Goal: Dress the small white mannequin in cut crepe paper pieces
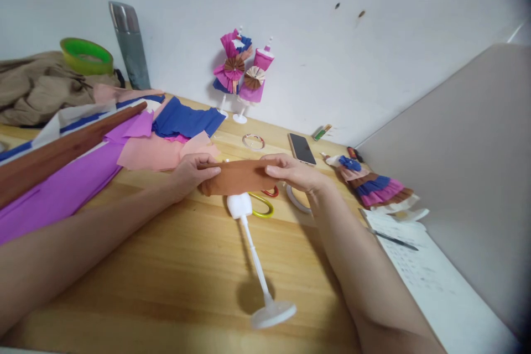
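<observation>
Between my two hands a strip of brown crepe paper [240, 176] is stretched flat. My left hand [194, 174] pinches its left end between thumb and fingers, and my right hand [292, 171] pinches the right end the same way. Behind the strip is a small white mannequin stand [239, 206], its upper body mostly hidden by the paper. Its thin pole and round base show below, tilted in view. Whether the strip touches the mannequin, I cannot tell. Partly covered behind the paper lie scissors with yellow-green handles [265, 213].
Crepe paper in purple [83, 182], blue [186, 118] and peach [149, 152] covers the left. Two dressed mannequins [234, 66] stand by the wall. A phone [302, 148], a layered paper dress [377, 187] and a notebook [435, 276] with a pen [396, 240] are right. A flask [130, 47] stands back left.
</observation>
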`<state>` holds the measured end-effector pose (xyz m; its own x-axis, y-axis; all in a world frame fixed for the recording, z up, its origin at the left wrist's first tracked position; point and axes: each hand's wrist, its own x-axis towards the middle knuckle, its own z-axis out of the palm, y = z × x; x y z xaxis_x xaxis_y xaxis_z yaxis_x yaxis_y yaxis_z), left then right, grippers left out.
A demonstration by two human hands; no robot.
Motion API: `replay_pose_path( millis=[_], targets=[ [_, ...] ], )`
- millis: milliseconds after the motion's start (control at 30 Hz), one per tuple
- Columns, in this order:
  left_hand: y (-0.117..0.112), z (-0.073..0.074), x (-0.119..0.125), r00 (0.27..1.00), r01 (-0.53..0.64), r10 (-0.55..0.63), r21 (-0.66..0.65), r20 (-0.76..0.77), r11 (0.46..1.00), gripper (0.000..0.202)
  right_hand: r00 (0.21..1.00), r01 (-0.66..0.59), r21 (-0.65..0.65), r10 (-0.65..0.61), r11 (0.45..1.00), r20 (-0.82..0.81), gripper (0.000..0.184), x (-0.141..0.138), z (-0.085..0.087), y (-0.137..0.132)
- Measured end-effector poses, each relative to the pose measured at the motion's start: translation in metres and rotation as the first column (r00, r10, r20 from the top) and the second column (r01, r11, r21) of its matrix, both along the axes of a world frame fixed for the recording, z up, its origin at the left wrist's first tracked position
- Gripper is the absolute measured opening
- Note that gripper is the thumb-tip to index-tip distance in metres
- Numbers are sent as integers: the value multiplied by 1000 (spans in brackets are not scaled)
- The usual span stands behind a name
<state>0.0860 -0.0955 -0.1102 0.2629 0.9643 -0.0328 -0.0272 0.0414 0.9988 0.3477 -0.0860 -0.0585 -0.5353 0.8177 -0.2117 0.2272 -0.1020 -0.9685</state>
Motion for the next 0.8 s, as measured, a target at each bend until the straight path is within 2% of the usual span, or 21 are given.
replay_pose_path(
  millis=[200, 300, 467, 633, 800],
  targets=[
    [-1, 1, 0, 1000, 5, -5, -11, -8, 1000, 31, 978, 187, 98, -195, 977, 69, 44, -3, -9, 6],
    [1, 4, -3, 998, 58, -58, -31, 12, 998, 37, 976, 199, 95, -206, 975, 76, 42, -2, -12, 8],
    [5, 4, -5, 982, 95, -85, -54, 166, 994, 55, 979, 184, 84, -191, 979, 75, 41, -1, -12, 7],
    [5, 5, -2, 999, 39, -39, -39, -10, 999, 34, 977, 185, 87, -192, 979, 89, 40, -1, -12, 6],
    [2, 9, 2, 998, 0, -1, -15, -59, 1000, 28, 973, 187, 123, -201, 975, 114, 38, 3, -11, 9]
  ],
)
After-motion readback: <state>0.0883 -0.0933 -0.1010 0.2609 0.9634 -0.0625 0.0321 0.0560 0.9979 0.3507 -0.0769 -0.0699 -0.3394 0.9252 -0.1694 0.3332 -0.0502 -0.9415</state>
